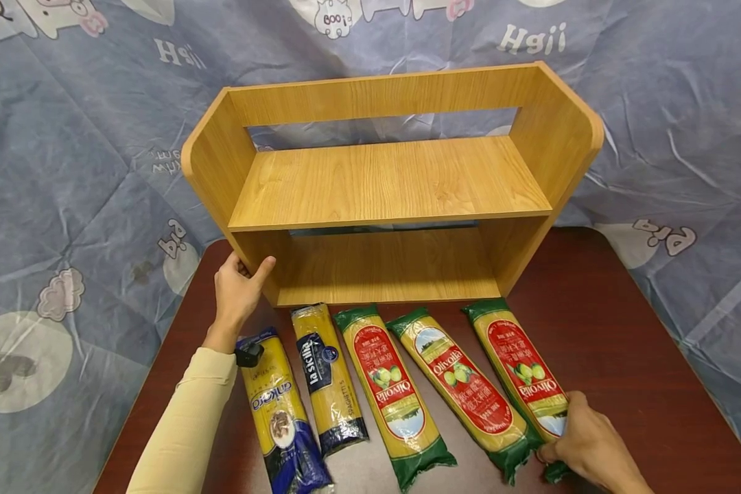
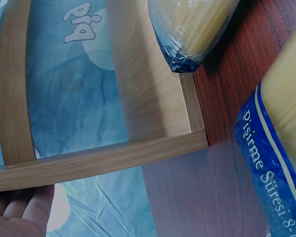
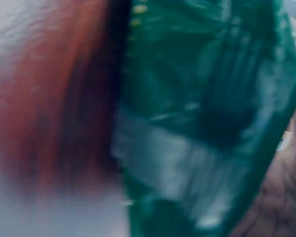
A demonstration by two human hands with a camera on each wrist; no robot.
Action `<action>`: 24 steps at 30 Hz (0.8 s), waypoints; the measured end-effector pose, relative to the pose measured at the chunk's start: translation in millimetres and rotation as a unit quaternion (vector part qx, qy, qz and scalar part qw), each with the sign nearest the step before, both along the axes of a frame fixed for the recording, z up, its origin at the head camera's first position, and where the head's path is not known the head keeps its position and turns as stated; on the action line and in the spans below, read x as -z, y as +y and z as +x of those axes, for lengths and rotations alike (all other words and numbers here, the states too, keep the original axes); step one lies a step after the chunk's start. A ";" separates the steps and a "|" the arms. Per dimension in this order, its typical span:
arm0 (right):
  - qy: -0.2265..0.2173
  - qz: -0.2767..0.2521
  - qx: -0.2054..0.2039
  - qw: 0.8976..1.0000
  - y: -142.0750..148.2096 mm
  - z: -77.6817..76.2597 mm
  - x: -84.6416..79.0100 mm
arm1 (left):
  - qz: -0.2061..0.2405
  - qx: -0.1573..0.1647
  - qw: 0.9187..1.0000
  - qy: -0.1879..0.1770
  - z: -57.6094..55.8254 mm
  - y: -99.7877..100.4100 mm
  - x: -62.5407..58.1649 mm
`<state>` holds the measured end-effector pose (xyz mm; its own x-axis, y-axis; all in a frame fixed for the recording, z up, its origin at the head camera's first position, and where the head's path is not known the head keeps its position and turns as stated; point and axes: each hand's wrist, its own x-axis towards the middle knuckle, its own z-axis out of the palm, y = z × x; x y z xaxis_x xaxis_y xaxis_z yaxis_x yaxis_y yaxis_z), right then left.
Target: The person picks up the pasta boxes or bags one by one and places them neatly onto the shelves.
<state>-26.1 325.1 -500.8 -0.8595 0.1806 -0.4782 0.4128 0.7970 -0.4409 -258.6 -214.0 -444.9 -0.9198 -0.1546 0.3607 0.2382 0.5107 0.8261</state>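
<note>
A two-tier wooden shelf [image 1: 389, 182] stands on the table. My left hand [image 1: 237, 291] grips its left side panel low down, thumb on the near side and fingers behind; in the left wrist view those fingers [image 2: 27, 210] lie against the panel. At the front right, my right hand [image 1: 593, 439] holds the lower end of the rightmost Olivoila spaghetti packet [image 1: 521, 363]. That packet's green end [image 3: 197, 89] fills much of the blurred right wrist view, with the palm beside it. The packet's upper end lies by the shelf's front right corner.
Left of the held packet lie two more Olivoila packets [image 1: 460, 384] [image 1: 392, 391], a La Sicilia spaghetti packet [image 1: 330, 391] and a blue-and-yellow Ankara packet [image 1: 284, 412]. All rest on the dark red table [image 1: 617, 329]. A blue patterned cloth [image 1: 86, 171] hangs behind and beside the table.
</note>
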 end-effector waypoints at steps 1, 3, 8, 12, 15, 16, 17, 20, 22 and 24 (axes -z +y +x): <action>0.005 -0.001 -0.002 1.000 0.3 -0.1 0.7 | -0.001 0.000 1.000 0.000 0.0 -0.2 -0.4; 0.016 -0.003 -0.005 1.000 0.6 -0.2 2.1 | -0.002 0.001 1.000 0.000 -0.5 -0.5 -1.1; 0.039 -0.023 -0.015 0.999 2.4 2.4 4.2 | 0.002 0.005 1.000 -0.007 0.3 -0.5 -2.5; 0.057 -0.036 -0.029 0.997 5.9 4.8 4.5 | -0.002 0.004 1.000 -0.002 0.6 -0.9 -2.3; 0.064 -0.038 -0.035 0.997 7.7 5.4 4.1 | -0.011 -0.002 1.000 0.008 -0.7 -1.9 -2.1; 0.064 -0.039 -0.035 0.997 8.2 5.6 4.1 | -0.015 -0.004 1.000 0.012 -1.4 -2.3 -2.2; 0.063 -0.041 -0.035 0.997 8.6 5.8 4.1 | -0.018 -0.007 1.000 0.014 -2.1 -2.5 -2.3; 0.057 -0.049 -0.031 0.997 9.5 6.8 4.5 | -0.033 -0.027 0.999 0.024 -4.4 -1.6 -4.7; 0.057 -0.054 -0.027 0.997 9.8 7.7 4.6 | -0.041 -0.045 0.998 0.032 -6.6 -0.6 -6.0; 0.058 -0.061 -0.023 0.996 9.9 8.2 4.8 | -0.050 -0.063 0.996 0.040 -8.2 0.4 -7.7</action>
